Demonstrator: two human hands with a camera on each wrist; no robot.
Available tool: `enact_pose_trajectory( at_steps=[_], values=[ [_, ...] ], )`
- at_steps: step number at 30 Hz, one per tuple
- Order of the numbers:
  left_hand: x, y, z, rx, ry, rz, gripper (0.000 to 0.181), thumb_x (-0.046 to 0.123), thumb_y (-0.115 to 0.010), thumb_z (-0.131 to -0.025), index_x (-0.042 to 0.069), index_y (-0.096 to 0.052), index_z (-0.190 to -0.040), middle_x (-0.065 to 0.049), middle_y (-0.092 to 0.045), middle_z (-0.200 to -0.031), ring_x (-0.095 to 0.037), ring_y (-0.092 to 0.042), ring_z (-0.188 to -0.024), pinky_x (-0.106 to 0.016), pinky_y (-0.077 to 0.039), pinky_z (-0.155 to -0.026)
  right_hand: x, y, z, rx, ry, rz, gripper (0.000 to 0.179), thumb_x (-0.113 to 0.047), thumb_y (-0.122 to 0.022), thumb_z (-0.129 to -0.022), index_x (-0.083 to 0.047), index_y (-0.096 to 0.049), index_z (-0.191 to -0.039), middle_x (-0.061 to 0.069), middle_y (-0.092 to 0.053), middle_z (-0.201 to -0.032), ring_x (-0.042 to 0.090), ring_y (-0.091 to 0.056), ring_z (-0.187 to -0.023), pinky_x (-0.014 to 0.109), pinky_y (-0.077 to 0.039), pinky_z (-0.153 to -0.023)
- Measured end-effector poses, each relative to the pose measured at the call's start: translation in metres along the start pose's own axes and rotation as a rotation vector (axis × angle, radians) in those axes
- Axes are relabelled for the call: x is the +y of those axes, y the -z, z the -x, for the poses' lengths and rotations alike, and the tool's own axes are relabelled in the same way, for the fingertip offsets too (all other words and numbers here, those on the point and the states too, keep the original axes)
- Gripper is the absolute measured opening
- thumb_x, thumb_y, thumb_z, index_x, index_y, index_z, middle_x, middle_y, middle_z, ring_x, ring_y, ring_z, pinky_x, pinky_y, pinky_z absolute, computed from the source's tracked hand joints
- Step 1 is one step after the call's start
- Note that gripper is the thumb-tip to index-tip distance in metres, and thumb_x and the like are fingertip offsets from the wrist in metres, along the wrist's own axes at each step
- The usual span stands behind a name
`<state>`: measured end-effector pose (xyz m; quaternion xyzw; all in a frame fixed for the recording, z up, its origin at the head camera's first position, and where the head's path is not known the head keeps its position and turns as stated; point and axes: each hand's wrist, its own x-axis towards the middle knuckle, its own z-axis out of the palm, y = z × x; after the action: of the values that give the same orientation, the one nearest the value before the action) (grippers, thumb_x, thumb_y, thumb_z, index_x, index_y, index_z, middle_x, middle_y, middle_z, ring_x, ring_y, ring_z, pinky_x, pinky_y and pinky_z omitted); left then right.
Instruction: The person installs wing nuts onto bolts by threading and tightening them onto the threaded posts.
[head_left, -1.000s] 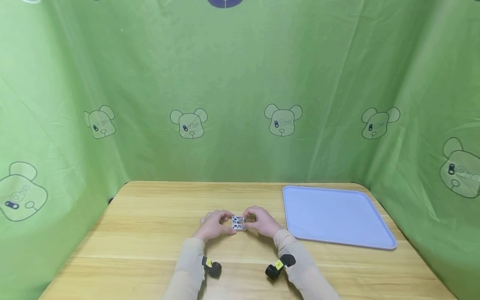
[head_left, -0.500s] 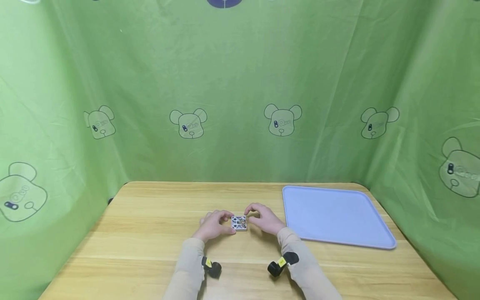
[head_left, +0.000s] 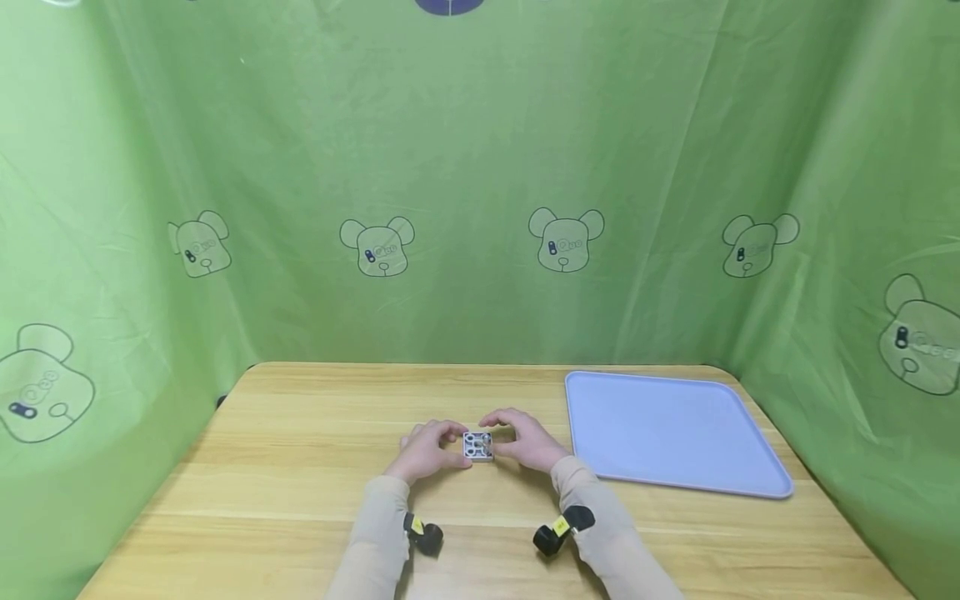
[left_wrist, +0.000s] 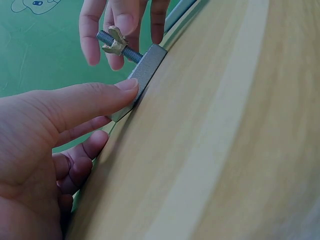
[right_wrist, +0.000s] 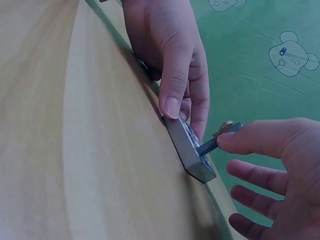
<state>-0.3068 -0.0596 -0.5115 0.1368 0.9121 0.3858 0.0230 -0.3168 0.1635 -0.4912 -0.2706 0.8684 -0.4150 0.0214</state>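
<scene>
Metal bolt point(left_wrist: 132, 54) upright, left fingers point(left_wrist: 95, 100) pinching block point(left_wrist: 147, 65), right fingers point(right_wrist: 257, 176) parted, perhaps touching nut point(left_wrist: 116, 45)

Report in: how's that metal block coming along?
Left hand gripping metal block. Right hand by wing nut, fingers apart. Wing nut partway up bolt, above block. Nothing visibly in the way.

Block point(left_wrist: 147, 67) matt metal; bolt point(left_wrist: 132, 54) threaded metal; wing nut point(left_wrist: 116, 46) brass-like metal; tabletop point(head_left: 262, 492) smooth wood-grain.

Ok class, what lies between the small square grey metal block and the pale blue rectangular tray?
In the head view: the person's right hand, then light wood-grain table before the tray.
</scene>
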Motion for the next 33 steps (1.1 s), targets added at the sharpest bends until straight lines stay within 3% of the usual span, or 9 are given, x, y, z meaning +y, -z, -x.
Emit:
enact_pose_trajectory(
  at_steps=[6,22,27,33],
  values=[
    [0.0004,0.0003,-0.0003,-0.001,0.010,-0.007,0.055,0.039,-0.084,-0.067,0.024,-0.067,-0.117,0.002,-0.065,-0.107,-0.018,-0.050,-0.100,-0.042,-0.030,-0.088,-0.0022,-0.0009,0.0007,0.007,0.032,0.022,0.027,-0.007,-0.073,-0.081,-0.011,-0.070,-0.107,0.009,-0.068,-0.115,0.031,-0.059,-0.113,0.056,-0.040,-0.102],
    [0.0007,0.0006,-0.0005,0.002,0.010,-0.002,0.055,0.040,-0.084,-0.067,0.024,-0.067,-0.116,0.003,-0.065,-0.106,-0.018,-0.049,-0.100,-0.041,-0.030,-0.087,0.0020,-0.0050,-0.0019,0.020,-0.002,0.058,0.014,-0.014,-0.076,-0.080,-0.015,-0.065,-0.089,0.004,-0.067,-0.104,0.026,-0.059,-0.106,0.054,-0.042,-0.099],
    [0.0003,0.0004,-0.0003,0.000,0.012,-0.002,0.055,0.040,-0.084,-0.066,0.024,-0.067,-0.116,0.003,-0.065,-0.106,-0.018,-0.050,-0.101,-0.041,-0.030,-0.088,0.0007,-0.0048,-0.0013,0.025,-0.040,0.026,0.018,-0.019,-0.076,-0.080,-0.015,-0.063,-0.092,0.005,-0.067,-0.107,0.029,-0.059,-0.110,0.056,-0.041,-0.101],
    [0.0007,0.0002,-0.0006,0.002,0.010,0.002,0.056,0.039,-0.084,-0.066,0.023,-0.067,-0.117,0.002,-0.065,-0.106,-0.018,-0.049,-0.099,-0.041,-0.030,-0.087,-0.0026,0.0013,0.0010,0.034,-0.055,-0.028,0.013,-0.016,-0.065,-0.086,-0.012,-0.064,-0.099,0.009,-0.066,-0.114,0.037,-0.057,-0.119,0.060,-0.039,-0.103]
  ],
)
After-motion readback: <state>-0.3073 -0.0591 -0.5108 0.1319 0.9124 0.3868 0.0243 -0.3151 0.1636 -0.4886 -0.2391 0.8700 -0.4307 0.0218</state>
